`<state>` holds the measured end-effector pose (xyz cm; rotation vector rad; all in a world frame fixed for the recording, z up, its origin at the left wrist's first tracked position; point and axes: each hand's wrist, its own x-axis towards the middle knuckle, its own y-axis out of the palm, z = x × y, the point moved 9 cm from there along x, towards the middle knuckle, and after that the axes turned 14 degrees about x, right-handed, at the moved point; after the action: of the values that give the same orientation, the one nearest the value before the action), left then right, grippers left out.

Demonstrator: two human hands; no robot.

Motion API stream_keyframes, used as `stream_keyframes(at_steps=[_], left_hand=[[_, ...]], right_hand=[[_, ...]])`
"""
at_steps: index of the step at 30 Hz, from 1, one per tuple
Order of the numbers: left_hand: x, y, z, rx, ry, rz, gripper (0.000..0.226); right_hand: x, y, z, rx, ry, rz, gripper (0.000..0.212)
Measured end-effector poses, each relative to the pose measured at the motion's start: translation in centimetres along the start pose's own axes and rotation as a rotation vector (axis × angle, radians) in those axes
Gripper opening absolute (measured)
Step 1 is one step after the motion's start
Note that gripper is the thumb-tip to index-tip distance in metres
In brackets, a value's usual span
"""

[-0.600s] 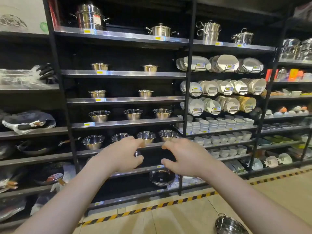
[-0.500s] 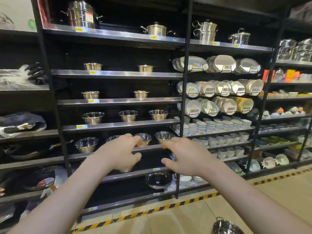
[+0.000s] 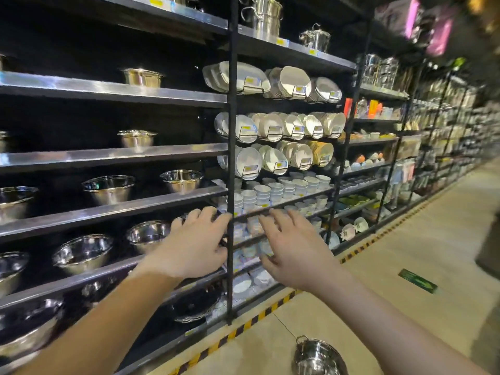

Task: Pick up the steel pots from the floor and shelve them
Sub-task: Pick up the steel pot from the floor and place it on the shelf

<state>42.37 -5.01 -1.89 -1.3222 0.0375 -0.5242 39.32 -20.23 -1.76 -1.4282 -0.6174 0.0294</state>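
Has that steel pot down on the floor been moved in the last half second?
No. The steel pot sits the same way beside the striped floor tape; only the camera turned right.

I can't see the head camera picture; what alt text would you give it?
Two empty hands, left and right, reach out toward black store shelves of steel bowls and white plates. A steel pot sits on the tan floor below the right arm.
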Motion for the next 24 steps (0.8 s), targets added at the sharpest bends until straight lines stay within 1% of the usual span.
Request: stream_keyframes(at_steps=[4,7,9,13,15,20,24], left_hand=[[7.1,2.2,-0.4,-0.06,0.121,0.01,0.06],[12.1,3.4,-3.0,-0.082,0.231,0.007,0.056],[15.2,4.4,-5.5,-0.098,0.305,0.028,0.054],[22.0,6.0,-11.2,-0.083,0.447,0.047,0.064],[25.7,6.4,-14.2,-0.08,0.49,0.042,0.065],[34.4,6.0,-22.4,-0.097,0.594,-0.01,0.056],[40.2,6.2,-27.9,-0.117,0.655,-0.059,0.064]], right_hand=[[2.7,1.4,-4.5,-0.056,0.146,0.026,0.072],[3.2,2.2,-8.8,-0.079,0.267,0.044,0.064],[3.2,2.7,-12.0,-0.107,0.341,0.052,0.058],[2.9,3.3,-19.2,-0.14,0.471,0.061,0.065],[2.6,3.5,-22.8,-0.161,0.509,0.042,0.058],[2.1,3.5,-32.5,-0.169,0.624,0.038,0.047],[2.4,3.4,-39.1,-0.184,0.673,0.011,0.045]])
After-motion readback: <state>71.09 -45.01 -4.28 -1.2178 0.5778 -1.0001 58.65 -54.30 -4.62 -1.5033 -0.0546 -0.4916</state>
